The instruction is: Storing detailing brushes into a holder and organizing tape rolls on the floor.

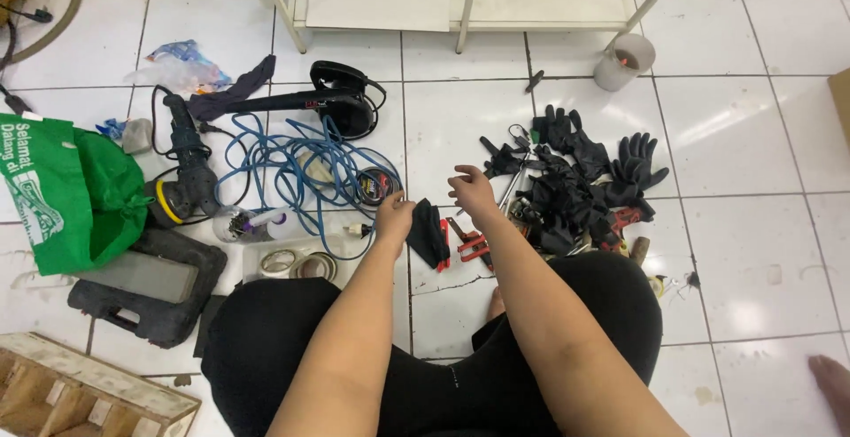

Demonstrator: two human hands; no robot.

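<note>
White-tiled floor (726, 251); left hand (394, 217) fingers closed on black glove (428, 233), soft, light, limp, best pinched at cuff; right hand (472, 191) fingers loosely spread, empty.

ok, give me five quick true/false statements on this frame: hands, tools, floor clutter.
1. The left hand grips a black glove. True.
2. The right hand holds a hammer. False: it holds nothing and hovers open beside the glove pile.
3. The blue cable lies coiled on the floor tiles. True.
4. The green bag sits to the right of the glove pile. False: it is at the far left, beside the drill.
5. The white cup hangs from the shelf frame. False: it stands on the floor beside one of the frame's legs.
</note>
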